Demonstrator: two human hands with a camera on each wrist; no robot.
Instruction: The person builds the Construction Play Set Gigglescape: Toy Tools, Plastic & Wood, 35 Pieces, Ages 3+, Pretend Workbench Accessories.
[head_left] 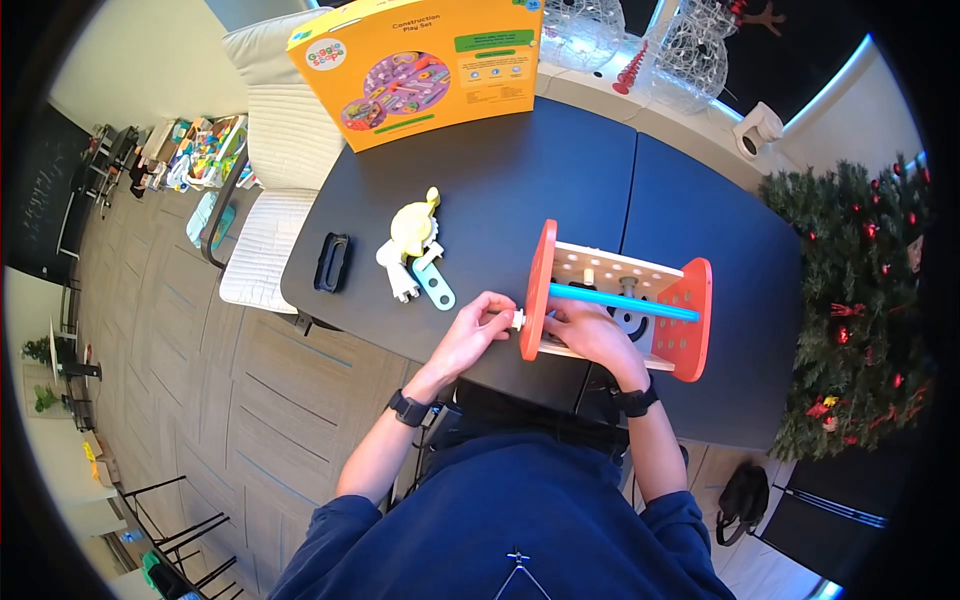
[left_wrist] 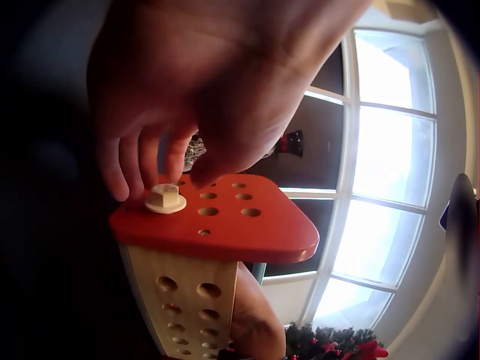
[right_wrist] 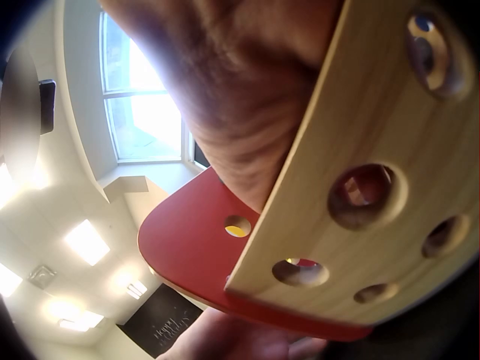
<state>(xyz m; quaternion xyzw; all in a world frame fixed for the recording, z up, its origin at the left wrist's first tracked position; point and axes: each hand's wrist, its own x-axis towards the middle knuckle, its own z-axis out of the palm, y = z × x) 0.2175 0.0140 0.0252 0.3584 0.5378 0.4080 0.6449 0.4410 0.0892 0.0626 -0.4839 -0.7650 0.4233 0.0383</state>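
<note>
A toy workbench (head_left: 690,320) with red-orange end panels and drilled wooden sides lies on its side at the table's near edge. In its left end panel (left_wrist: 255,217) sits a white hex-headed bolt (left_wrist: 166,198). My left hand (head_left: 470,335) is at this panel, its fingertips close behind the bolt head, which shows uncovered in the left wrist view. My right hand (head_left: 595,335) reaches inside the frame, below a blue bar (head_left: 620,302), towards the same panel's inner face. Its fingertips are hidden by the panel and wooden side (right_wrist: 375,225), so I cannot tell what they hold.
On the dark table (head_left: 480,190) lie yellow, white and blue toy parts (head_left: 412,235) and a black tray (head_left: 333,262). A yellow toy box (head_left: 420,70) stands at the back. A decorated Christmas tree (head_left: 850,310) is on the right, a white chair (head_left: 275,220) on the left.
</note>
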